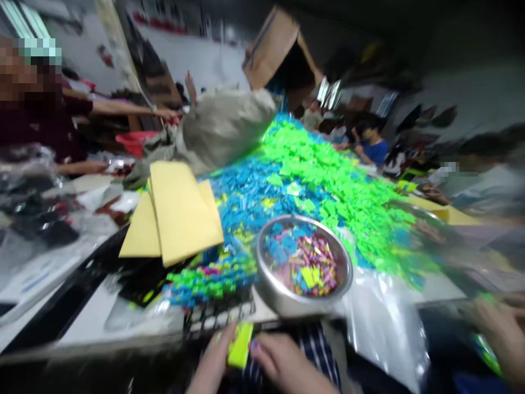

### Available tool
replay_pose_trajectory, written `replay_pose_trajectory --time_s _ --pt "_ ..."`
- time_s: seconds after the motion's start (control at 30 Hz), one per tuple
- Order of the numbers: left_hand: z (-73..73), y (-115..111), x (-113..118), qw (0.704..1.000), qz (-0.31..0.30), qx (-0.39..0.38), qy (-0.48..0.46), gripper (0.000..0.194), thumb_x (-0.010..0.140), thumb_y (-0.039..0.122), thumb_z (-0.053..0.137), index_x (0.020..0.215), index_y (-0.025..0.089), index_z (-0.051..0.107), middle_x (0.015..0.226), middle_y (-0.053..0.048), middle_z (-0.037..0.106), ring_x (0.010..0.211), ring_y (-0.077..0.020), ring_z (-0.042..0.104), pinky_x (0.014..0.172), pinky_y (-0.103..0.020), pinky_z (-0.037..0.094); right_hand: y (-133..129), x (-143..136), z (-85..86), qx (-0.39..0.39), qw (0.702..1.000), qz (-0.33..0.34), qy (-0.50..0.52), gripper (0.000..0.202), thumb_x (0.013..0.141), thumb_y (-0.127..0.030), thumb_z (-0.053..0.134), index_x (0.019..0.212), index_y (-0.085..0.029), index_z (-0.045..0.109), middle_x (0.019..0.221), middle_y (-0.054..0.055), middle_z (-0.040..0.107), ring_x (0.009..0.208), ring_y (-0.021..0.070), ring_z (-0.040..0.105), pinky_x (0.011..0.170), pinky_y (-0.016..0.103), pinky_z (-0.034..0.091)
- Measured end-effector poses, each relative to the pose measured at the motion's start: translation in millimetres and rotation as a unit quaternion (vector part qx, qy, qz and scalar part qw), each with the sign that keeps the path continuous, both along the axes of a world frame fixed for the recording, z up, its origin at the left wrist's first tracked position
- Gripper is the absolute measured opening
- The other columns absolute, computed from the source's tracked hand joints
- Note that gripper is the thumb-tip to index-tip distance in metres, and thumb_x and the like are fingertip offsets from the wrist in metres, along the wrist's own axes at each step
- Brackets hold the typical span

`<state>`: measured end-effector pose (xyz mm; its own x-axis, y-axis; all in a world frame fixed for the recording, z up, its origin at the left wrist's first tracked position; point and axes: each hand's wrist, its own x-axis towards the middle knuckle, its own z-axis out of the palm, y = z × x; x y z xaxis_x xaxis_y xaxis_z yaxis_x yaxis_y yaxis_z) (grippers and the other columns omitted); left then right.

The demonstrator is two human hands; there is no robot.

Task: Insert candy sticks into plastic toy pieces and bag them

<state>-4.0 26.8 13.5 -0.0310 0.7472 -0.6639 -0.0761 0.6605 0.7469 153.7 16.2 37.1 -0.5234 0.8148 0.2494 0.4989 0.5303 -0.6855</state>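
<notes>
At the table's front edge, my left hand (pixel 215 353) grips a flat, bright yellow-green plastic piece (pixel 240 347) between thumb and fingers. Just to its right, my right hand (pixel 285 358) has its fingers curled close to the piece. A tiny dark or bluish spot shows at those fingertips, too blurred to name. Behind my hands stands a steel bowl (pixel 266 273), partly filled with small pink, red and yellow bits plus blue and yellow-green pieces. Motion blur smears much of the picture.
A large heap of green plastic pieces (pixel 328 164) and blue pieces (pixel 241 191) covers the table. Yellow cardboard sheets (pixel 184 213) lie left, before a grey sack (pixel 229 123). A clear plastic bag (pixel 385 323) hangs over the edge. Another person's hands (pixel 498 328) are at right.
</notes>
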Motion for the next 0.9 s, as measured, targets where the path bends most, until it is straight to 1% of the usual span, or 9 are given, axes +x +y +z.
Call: replay_pose_trajectory --time_s 0.07,0.13,0.2,0.43,0.57,0.63,0.7,0.83,0.9 --pt "-10.3 -2 0 0.999 0.021 -0.030 -0.007 0.045 0.063 0.061 0.059 0.067 0.017 0.060 0.066 -0.002 0.064 0.063 -0.0190 0.059 0.055 -0.028 0.044 -1 0 -17.3 -0.070 0.998 0.000 -0.001 0.018 0.088 -0.032 0.046 0.093 -0.021 0.059 0.091 0.003 0.062 0.080 0.0159 0.058 0.070 0.029 0.048" --pt "-20.1 -4 0 0.999 0.014 0.013 -0.027 0.048 0.059 0.062 0.061 0.064 0.014 0.059 0.058 -0.002 0.062 0.055 -0.0160 0.055 0.050 -0.025 0.041 -5 0 -33.1 -0.129 0.992 -0.007 -0.006 0.023 0.090 -0.029 0.039 0.087 -0.019 0.060 0.081 0.003 0.063 0.073 0.0153 0.058 0.066 0.027 0.045" --pt "-26.6 -6 0 0.998 0.009 0.037 -0.047 0.049 0.057 0.061 0.061 0.063 0.013 0.058 0.055 -0.001 0.060 0.051 -0.0134 0.052 0.048 -0.023 0.038 -8 0 -41.8 -0.161 0.987 -0.014 -0.007 0.024 0.090 -0.028 0.037 0.087 -0.019 0.060 0.081 0.003 0.064 0.072 0.0146 0.057 0.064 0.024 0.043" --pt "-32.7 -14 1 0.994 0.012 0.059 -0.091 0.049 0.054 0.062 0.062 0.057 0.014 0.053 0.045 0.003 0.051 0.042 -0.0083 0.042 0.042 -0.020 0.029 -12 -2 -37.8 -0.220 0.975 -0.014 -0.016 0.024 0.090 -0.027 0.037 0.086 -0.019 0.059 0.084 0.002 0.064 0.076 0.0137 0.057 0.066 0.021 0.040" --pt "-31.1 -13 -5 0.994 0.028 0.055 -0.088 0.045 0.057 0.058 0.063 0.056 0.014 0.053 0.044 0.003 0.051 0.041 -0.0075 0.040 0.041 -0.019 0.026 -12 -7 -40.9 -0.223 0.974 -0.013 -0.032 0.023 0.090 -0.027 0.036 0.085 -0.019 0.058 0.084 0.002 0.064 0.076 0.0137 0.056 0.066 0.021 0.039" --pt "-29.5 -14 -10 0.995 0.042 0.047 -0.076 0.041 0.060 0.054 0.063 0.059 0.013 0.056 0.048 0.002 0.055 0.043 -0.0085 0.044 0.041 -0.019 0.026 -12 -11 -42.8 -0.225 0.973 -0.021 -0.036 0.016 0.088 -0.028 0.041 0.093 -0.020 0.055 0.088 0.002 0.063 0.077 0.0144 0.057 0.067 0.022 0.039" --pt "-30.1 -16 -15 0.996 0.057 0.034 -0.068 0.039 0.063 0.051 0.062 0.064 0.013 0.057 0.051 0.001 0.057 0.045 -0.0088 0.046 0.041 -0.019 0.025 -12 -14 -44.8 -0.208 0.977 -0.031 -0.048 0.018 0.084 -0.028 0.049 0.100 -0.019 0.052 0.091 0.004 0.062 0.079 0.0157 0.056 0.067 0.024 0.040" --pt "-38.5 -22 -24 0.996 0.067 0.010 -0.054 0.043 0.064 0.056 0.059 0.066 0.013 0.055 0.046 0.005 0.050 0.039 -0.0065 0.039 0.040 -0.018 0.022 -7 -17 -52.2 -0.074 0.992 -0.028 -0.097 0.011 0.080 -0.025 0.056 0.085 -0.016 0.058 0.086 0.008 0.060 0.083 0.0196 0.052 0.074 0.031 0.039" --pt "-42.8 -26 -24 0.996 0.074 0.028 -0.048 0.050 0.065 0.064 0.052 0.065 0.014 0.052 0.043 0.006 0.044 0.037 -0.0058 0.034 0.039 -0.019 0.020 -2 -17 -58.9 -0.029 0.996 -0.036 -0.079 0.011 0.081 -0.026 0.056 0.081 -0.017 0.062 0.083 0.008 0.059 0.082 0.0191 0.050 0.074 0.031 0.039"
